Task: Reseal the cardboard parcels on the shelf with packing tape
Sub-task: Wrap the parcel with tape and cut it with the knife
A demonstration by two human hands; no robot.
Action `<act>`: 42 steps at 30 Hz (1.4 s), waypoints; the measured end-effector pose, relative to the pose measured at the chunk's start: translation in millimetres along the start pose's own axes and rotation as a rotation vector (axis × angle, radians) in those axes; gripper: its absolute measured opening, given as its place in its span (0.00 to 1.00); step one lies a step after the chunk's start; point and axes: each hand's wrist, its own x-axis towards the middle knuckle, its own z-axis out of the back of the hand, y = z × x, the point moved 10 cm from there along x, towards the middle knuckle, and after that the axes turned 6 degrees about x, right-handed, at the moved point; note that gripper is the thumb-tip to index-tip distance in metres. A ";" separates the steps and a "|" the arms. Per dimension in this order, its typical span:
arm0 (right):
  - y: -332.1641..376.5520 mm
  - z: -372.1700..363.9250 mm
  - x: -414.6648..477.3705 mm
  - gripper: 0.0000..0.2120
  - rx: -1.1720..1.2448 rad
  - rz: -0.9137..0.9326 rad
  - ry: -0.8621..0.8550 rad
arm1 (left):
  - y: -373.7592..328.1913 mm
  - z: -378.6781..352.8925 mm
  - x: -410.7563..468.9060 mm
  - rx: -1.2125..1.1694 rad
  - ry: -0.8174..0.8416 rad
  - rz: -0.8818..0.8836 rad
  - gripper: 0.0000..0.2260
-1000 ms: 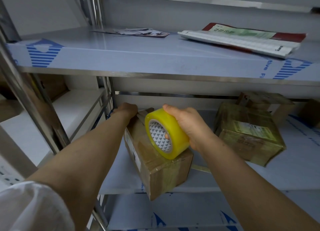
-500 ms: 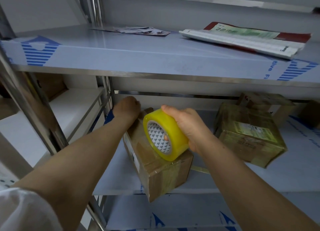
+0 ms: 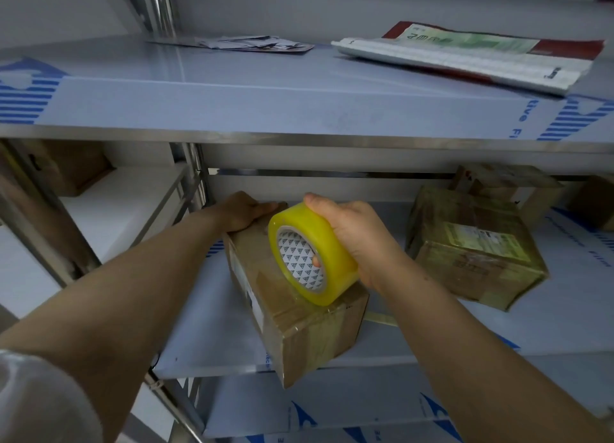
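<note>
A brown cardboard parcel point(image 3: 299, 323) lies on the middle shelf point(image 3: 212, 339), one corner jutting over the front edge. My left hand point(image 3: 244, 210) rests flat on the parcel's far top end, fingers straight. My right hand point(image 3: 352, 236) grips a yellow packing tape roll point(image 3: 310, 253), thumb over the rim and fingers inside the core. The roll stands on its edge on the parcel's top, above the taped seam. A strip of tape point(image 3: 382, 318) runs off the parcel's right side onto the shelf.
A tape-wrapped parcel point(image 3: 475, 250) sits to the right, with another box point(image 3: 505, 186) behind it. The upper shelf point(image 3: 265, 103) overhangs close above my hands and carries a folded mailer bag point(image 3: 465, 57) and papers point(image 3: 252, 42). A steel upright point(image 3: 196, 176) stands left of the parcel.
My left hand slid from the parcel's far left corner onto its top and flattened out. The tape roll in my right hand barely moved.
</note>
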 end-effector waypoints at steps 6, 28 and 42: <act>5.3 11.6 -4.4 0.16 0.022 0.019 -0.030 | -1.0 2.6 0.6 0.133 -0.130 0.067 0.32; -9.1 3.6 6.0 0.23 0.090 -0.035 0.033 | -5.7 17.7 -91.1 -0.186 -0.674 0.078 0.19; -33.8 3.2 -23.9 0.36 0.308 0.032 0.090 | -0.9 -74.1 -136.0 -0.897 -0.503 0.453 0.28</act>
